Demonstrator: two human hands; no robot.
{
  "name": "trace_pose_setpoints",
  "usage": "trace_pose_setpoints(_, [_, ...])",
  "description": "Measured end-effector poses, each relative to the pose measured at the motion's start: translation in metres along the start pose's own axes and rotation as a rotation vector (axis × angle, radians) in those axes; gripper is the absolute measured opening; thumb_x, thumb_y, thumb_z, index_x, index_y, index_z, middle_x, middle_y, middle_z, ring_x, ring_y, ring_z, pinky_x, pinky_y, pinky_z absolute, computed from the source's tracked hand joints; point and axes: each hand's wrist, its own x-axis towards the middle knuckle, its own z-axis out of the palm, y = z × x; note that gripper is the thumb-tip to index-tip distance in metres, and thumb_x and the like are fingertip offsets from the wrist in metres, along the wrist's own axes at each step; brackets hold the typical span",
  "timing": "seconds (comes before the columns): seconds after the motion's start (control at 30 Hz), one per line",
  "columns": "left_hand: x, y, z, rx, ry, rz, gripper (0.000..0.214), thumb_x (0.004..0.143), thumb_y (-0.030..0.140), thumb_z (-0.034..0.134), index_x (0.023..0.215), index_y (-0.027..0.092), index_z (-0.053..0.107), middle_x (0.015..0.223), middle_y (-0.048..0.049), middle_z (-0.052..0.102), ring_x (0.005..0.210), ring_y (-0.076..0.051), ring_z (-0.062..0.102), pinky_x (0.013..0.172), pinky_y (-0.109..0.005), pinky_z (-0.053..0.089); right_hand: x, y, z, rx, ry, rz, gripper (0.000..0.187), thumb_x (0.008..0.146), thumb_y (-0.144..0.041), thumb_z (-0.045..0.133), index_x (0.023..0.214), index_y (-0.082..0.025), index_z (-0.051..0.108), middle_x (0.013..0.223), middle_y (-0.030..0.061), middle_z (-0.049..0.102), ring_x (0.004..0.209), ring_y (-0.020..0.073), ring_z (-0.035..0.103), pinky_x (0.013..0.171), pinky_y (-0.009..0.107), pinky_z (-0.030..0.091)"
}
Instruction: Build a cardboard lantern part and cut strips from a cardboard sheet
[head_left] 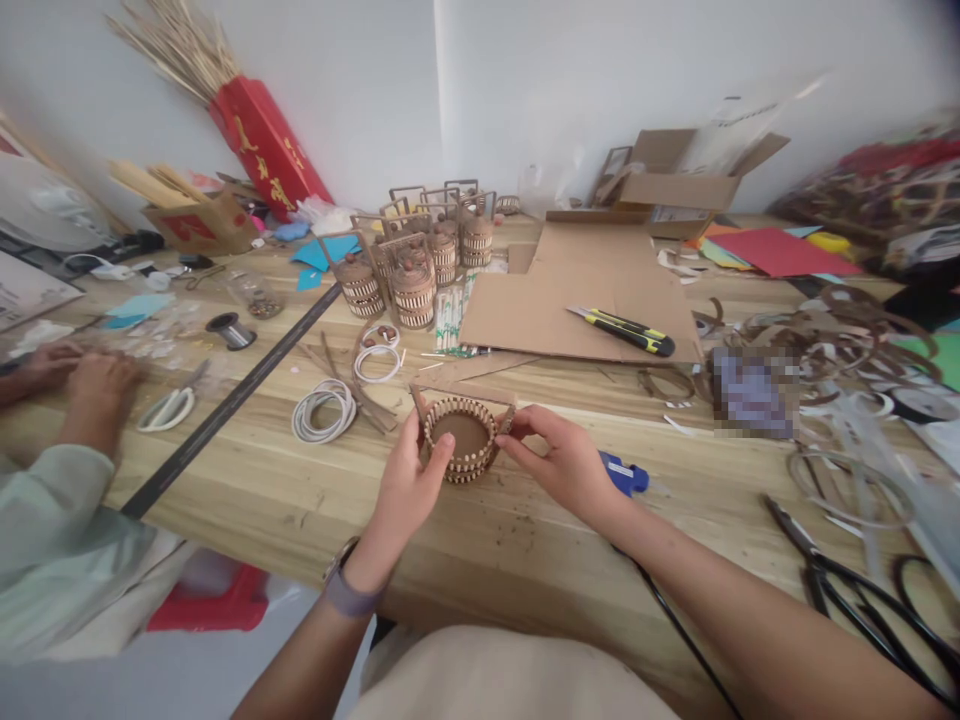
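A small round basket (pixel 470 464) of short pale sticks with a brown base stands at the table's front. A flat brown strip handle (pixel 472 392) frames its far side. My left hand (pixel 412 480) is closed round the basket's left side, its thumb over the near rim. On the right, my right hand (pixel 562 455) pinches the lower end of the handle against the basket's side. Its fingertips partly hide the spot where handle and basket meet. Just beyond my right wrist lies a blue tool (pixel 624 474), partly covered by the arm; a black cord runs below.
Finished-looking lidded baskets (pixel 414 290) stand at the back. A utility knife (pixel 626 330) lies on cardboard (pixel 570 290). Large black scissors (pixel 847 590) are at right, a coiled cord (pixel 324 410) and a long black ruler (pixel 240 400) at left. Another person's hands (pixel 101 385) work far left.
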Motion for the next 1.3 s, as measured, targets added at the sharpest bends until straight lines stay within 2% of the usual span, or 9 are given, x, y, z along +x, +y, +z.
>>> trace_pose_setpoints(0.2, [-0.001, -0.001, 0.001, -0.01, -0.006, -0.008, 0.063, 0.095, 0.043, 0.053, 0.15, 0.02, 0.033, 0.153, -0.0124, 0.041, 0.141, -0.027, 0.039, 0.116, -0.044, 0.032, 0.0, -0.001, 0.0, -0.02, 0.002, 0.002, 0.003, 0.086, -0.024, 0.062, 0.086, -0.021, 0.064, 0.074, 0.0013, 0.068, 0.068, 0.0163, 0.065, 0.066, 0.027, 0.052])
trace_pose_setpoints(0.33, [-0.003, 0.003, 0.002, -0.016, -0.012, -0.012, 0.063, 0.094, 0.042, 0.053, 0.15, 0.02, 0.033, 0.152, -0.0126, 0.043, 0.141, -0.027, 0.04, 0.115, -0.045, 0.034, 0.002, -0.002, -0.002, -0.029, 0.0, 0.003, 0.005, 0.087, -0.024, 0.059, 0.085, -0.022, 0.063, 0.073, 0.0014, 0.068, 0.068, 0.0167, 0.064, 0.065, 0.027, 0.051])
trace_pose_setpoints(0.5, [-0.012, 0.017, 0.006, 0.039, -0.048, -0.048, 0.058, 0.095, 0.04, 0.051, 0.147, 0.019, 0.037, 0.148, -0.0139, 0.047, 0.139, -0.029, 0.042, 0.112, -0.045, 0.039, 0.008, 0.004, -0.013, -0.05, -0.042, 0.056, 0.01, 0.089, -0.028, 0.057, 0.084, -0.022, 0.063, 0.074, 0.0016, 0.067, 0.07, 0.0174, 0.063, 0.068, 0.029, 0.05])
trace_pose_setpoints(0.7, [-0.024, 0.025, 0.009, 0.139, -0.127, -0.019, 0.053, 0.099, 0.038, 0.039, 0.147, 0.015, 0.038, 0.153, -0.0145, 0.04, 0.145, -0.025, 0.033, 0.12, -0.047, 0.026, 0.015, 0.016, -0.024, 0.029, -0.109, 0.157, 0.014, 0.089, -0.032, 0.053, 0.086, -0.024, 0.064, 0.081, 0.0019, 0.069, 0.081, 0.0198, 0.066, 0.075, 0.032, 0.05])
trace_pose_setpoints(0.9, [-0.02, 0.025, 0.001, 0.204, -0.083, 0.045, 0.046, 0.101, 0.037, 0.036, 0.139, 0.015, 0.049, 0.148, -0.014, 0.047, 0.142, -0.024, 0.038, 0.12, -0.045, 0.027, 0.016, 0.022, -0.024, 0.117, -0.132, 0.195, 0.018, 0.088, -0.036, 0.054, 0.092, -0.024, 0.067, 0.084, 0.003, 0.069, 0.086, 0.0212, 0.067, 0.081, 0.035, 0.052])
trace_pose_setpoints(1.0, [-0.013, 0.036, -0.007, 0.138, 0.043, 0.12, 0.039, 0.1, 0.037, 0.043, 0.131, 0.019, 0.057, 0.142, -0.0101, 0.054, 0.136, -0.024, 0.046, 0.117, -0.041, 0.032, 0.017, 0.023, -0.025, 0.116, -0.138, 0.189, 0.019, 0.088, -0.035, 0.056, 0.097, -0.023, 0.068, 0.086, 0.0032, 0.07, 0.087, 0.021, 0.067, 0.082, 0.036, 0.052])
trace_pose_setpoints(1.07, [-0.006, 0.046, -0.013, 0.049, 0.059, 0.119, 0.034, 0.097, 0.039, 0.049, 0.121, 0.02, 0.063, 0.133, -0.0086, 0.061, 0.127, -0.024, 0.053, 0.111, -0.038, 0.038, 0.018, 0.022, -0.027, 0.104, -0.143, 0.181, 0.019, 0.088, -0.035, 0.056, 0.097, -0.023, 0.068, 0.086, 0.0028, 0.07, 0.086, 0.0207, 0.066, 0.082, 0.037, 0.052])
trace_pose_setpoints(1.17, [0.005, 0.057, -0.019, -0.114, -0.062, 0.034, 0.031, 0.093, 0.044, 0.056, 0.107, 0.019, 0.068, 0.111, -0.0073, 0.07, 0.108, -0.024, 0.063, 0.097, -0.034, 0.047, 0.019, 0.019, -0.028, 0.086, -0.154, 0.174, 0.017, 0.089, -0.034, 0.055, 0.09, -0.023, 0.067, 0.085, 0.0023, 0.071, 0.082, 0.0197, 0.065, 0.078, 0.035, 0.052])
trace_pose_setpoints(1.3, [0.016, 0.058, -0.022, -0.26, -0.197, -0.018, 0.03, 0.089, 0.047, 0.062, 0.093, 0.019, 0.07, 0.092, -0.0047, 0.072, 0.092, -0.021, 0.064, 0.086, -0.031, 0.048, 0.02, 0.018, -0.031, 0.093, -0.152, 0.184, 0.018, 0.089, -0.035, 0.056, 0.087, -0.023, 0.068, 0.086, 0.0021, 0.073, 0.081, 0.0193, 0.066, 0.077, 0.035, 0.053])
